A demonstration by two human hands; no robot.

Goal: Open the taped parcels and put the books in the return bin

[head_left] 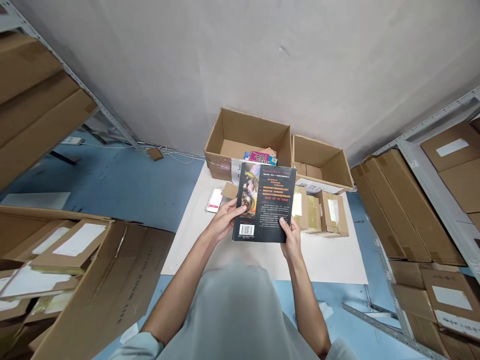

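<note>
A black book (275, 200) is held up over the white table (198, 250), its back cover facing me, with a barcode at lower left and a colourful picture strip along the left side. My left hand (226, 220) grips its left edge, thumb on the cover. On the lower right edge, my right hand (290, 237) holds it the same way. Behind the book stands an open cardboard box (255, 125) with several books (259, 157) inside. Part of the table behind the book is hidden.
A second open box (326, 155) stands to the right of the first. Small taped cartons (333, 215) sit on the table's right side. A large carton (123, 270) of parcels is at my left. Shelves with boxes (412, 200) line the right, and stacked cartons (37, 100) the upper left.
</note>
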